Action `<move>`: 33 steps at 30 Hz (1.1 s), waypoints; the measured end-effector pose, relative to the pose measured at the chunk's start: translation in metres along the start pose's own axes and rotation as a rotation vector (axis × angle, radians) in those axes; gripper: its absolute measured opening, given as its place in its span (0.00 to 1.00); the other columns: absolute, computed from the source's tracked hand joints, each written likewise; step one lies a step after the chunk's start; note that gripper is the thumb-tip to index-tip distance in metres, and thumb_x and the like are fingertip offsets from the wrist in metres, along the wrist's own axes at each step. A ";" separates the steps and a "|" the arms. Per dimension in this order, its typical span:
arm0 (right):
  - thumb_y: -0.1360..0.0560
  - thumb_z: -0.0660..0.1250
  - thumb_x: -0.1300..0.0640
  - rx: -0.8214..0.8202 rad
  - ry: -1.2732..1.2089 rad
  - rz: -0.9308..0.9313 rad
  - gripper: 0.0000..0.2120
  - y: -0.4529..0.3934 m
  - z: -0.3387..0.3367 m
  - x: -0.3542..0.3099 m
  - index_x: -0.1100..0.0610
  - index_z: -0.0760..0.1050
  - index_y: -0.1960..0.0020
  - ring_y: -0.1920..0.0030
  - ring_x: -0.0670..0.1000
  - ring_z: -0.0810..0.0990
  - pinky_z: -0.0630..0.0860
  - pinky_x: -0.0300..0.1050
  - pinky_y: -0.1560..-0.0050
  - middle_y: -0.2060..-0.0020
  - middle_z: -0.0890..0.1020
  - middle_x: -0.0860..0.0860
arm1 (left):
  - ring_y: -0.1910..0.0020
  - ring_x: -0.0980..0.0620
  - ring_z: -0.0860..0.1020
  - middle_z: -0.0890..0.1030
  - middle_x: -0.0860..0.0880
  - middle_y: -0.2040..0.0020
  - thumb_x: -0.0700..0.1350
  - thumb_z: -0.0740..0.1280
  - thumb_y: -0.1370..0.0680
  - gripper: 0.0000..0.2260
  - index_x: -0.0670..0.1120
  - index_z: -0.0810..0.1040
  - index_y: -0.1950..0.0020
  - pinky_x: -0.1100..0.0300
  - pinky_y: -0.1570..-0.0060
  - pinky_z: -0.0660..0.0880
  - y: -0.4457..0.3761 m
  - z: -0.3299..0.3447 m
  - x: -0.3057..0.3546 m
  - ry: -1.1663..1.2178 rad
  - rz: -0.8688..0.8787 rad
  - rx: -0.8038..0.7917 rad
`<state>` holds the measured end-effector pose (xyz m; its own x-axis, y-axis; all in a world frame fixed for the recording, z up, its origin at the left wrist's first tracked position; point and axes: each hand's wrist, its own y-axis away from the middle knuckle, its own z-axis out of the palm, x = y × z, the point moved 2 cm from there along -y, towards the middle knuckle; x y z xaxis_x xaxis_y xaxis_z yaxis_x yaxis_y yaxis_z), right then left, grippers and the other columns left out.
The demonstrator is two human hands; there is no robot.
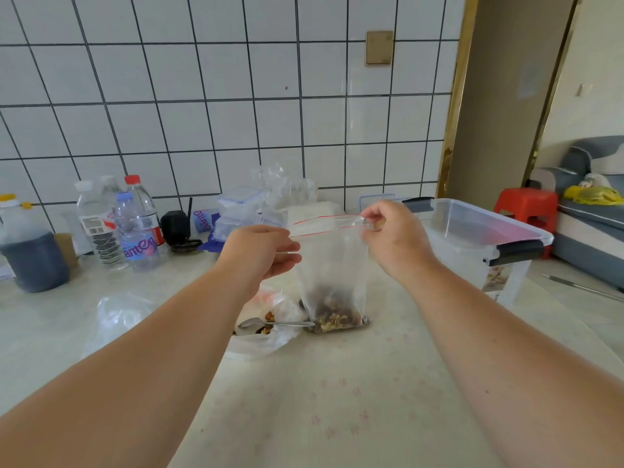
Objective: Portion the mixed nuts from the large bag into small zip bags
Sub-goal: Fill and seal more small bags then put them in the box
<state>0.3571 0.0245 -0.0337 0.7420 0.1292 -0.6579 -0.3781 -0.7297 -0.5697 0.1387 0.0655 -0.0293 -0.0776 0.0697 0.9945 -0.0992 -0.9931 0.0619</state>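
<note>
**Sealing a small bag of mixed nuts**

Both hands held a small zip bag (332, 265) upright on the table (337, 400), probably so nothing spilled. The left hand (261, 253) pinched its left top corner; the right hand (391, 236) pinched the red-lined zip at the right. Nuts (332, 317) filled its bottom. Beside it lay the large bag (270, 327), open, a spoon (270, 323) resting inside.

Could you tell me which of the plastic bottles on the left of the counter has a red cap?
The clear bottle standing farthest back, nearest the tiled wall; the others have white, pale or yellow caps.
</note>
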 end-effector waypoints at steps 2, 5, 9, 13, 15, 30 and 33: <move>0.26 0.70 0.60 0.076 -0.011 -0.029 0.09 0.008 0.000 -0.006 0.49 0.76 0.49 0.54 0.45 0.77 0.70 0.35 0.58 0.49 0.77 0.47 | 0.59 0.43 0.88 0.88 0.41 0.55 0.34 0.68 0.21 0.08 0.42 0.81 0.44 0.57 0.61 0.85 0.000 -0.009 -0.003 -0.007 0.030 0.001; 0.27 0.69 0.61 0.090 -0.039 -0.054 0.10 0.026 0.006 -0.020 0.47 0.74 0.52 0.56 0.42 0.75 0.65 0.28 0.61 0.52 0.76 0.45 | 0.60 0.44 0.88 0.88 0.44 0.57 0.33 0.70 0.22 0.10 0.43 0.81 0.43 0.57 0.63 0.84 0.002 -0.025 -0.009 -0.039 0.067 -0.001; 0.28 0.69 0.60 -0.052 -0.115 -0.033 0.09 0.055 0.032 -0.040 0.46 0.77 0.53 0.61 0.39 0.76 0.67 0.25 0.62 0.57 0.78 0.43 | 0.61 0.44 0.88 0.88 0.46 0.58 0.33 0.72 0.24 0.10 0.45 0.82 0.45 0.58 0.67 0.82 0.010 -0.053 -0.019 -0.065 0.071 0.018; 0.27 0.69 0.58 -0.247 -0.145 -0.002 0.08 0.082 0.069 -0.060 0.45 0.78 0.54 0.61 0.39 0.77 0.69 0.28 0.62 0.59 0.80 0.41 | 0.62 0.46 0.88 0.88 0.47 0.57 0.34 0.73 0.23 0.09 0.46 0.82 0.46 0.60 0.68 0.82 0.021 -0.095 -0.033 -0.142 0.089 0.079; 0.27 0.70 0.56 -0.328 -0.143 0.027 0.07 0.093 0.088 -0.071 0.44 0.77 0.56 0.61 0.39 0.78 0.70 0.32 0.61 0.60 0.81 0.41 | 0.63 0.48 0.87 0.88 0.46 0.55 0.35 0.72 0.23 0.08 0.46 0.82 0.47 0.61 0.68 0.81 0.026 -0.120 -0.039 -0.192 0.111 0.115; 0.25 0.65 0.62 -0.735 -0.052 0.011 0.16 0.150 0.220 -0.142 0.52 0.80 0.40 0.60 0.47 0.86 0.81 0.41 0.52 0.49 0.85 0.48 | 0.49 0.54 0.79 0.81 0.59 0.43 0.39 0.71 0.28 0.19 0.57 0.82 0.41 0.57 0.58 0.77 0.032 -0.267 -0.103 -0.858 0.117 0.269; 0.25 0.61 0.62 -0.802 0.096 -0.023 0.23 0.156 0.237 -0.148 0.50 0.75 0.31 0.43 0.57 0.82 0.77 0.48 0.40 0.35 0.78 0.52 | 0.38 0.48 0.76 0.80 0.51 0.38 0.40 0.71 0.27 0.20 0.53 0.82 0.35 0.59 0.45 0.71 0.025 -0.271 -0.112 -1.048 0.087 0.271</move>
<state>0.0573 0.0506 -0.1424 0.8027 0.1182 -0.5846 0.1231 -0.9919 -0.0315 -0.1236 0.0579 -0.1615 0.8247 0.0111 0.5655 0.0978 -0.9876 -0.1232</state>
